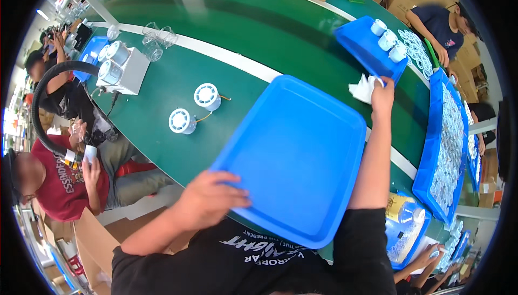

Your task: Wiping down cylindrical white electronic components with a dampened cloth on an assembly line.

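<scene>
Green work surface (162,95) is spreading across a busy workshop, with a darker green belt (243,22) running behind a pale strip (226,56). Over the near part of it, a large blue tray (302,160) is sitting in front of the wearer's black shirt (243,262), its smooth floor facing up and its far end overlapping the strip; whether it is resting on the table or being held up, I cannot tell. The left hand (216,200) is clasping the tray's left rim near the body, fingers partly curled and lying over the inside edge, the thumb hidden from view. The right hand (383,92) is standing out past the tray's right side, mostly closed, its fingers pinching a crumpled white cloth (364,89). Just beyond that hand, a smaller blue tray (359,38) is carrying three white cups (387,40), and pale rings (415,52) are lying beside it. To the left of the large tray, two white round devices (208,95) (182,121) with slotted tops are standing close together, wires trailing from them. Farther left, a white box (136,71) is supporting several cylinders, near some clear cups (152,41). At the left edge, a co-worker in a dark red shirt (56,173) is holding a white cylinder (90,154) beside a black hose (38,106). On the right, a long blue bin (425,157) is holding many small pale parts (448,138).
</scene>
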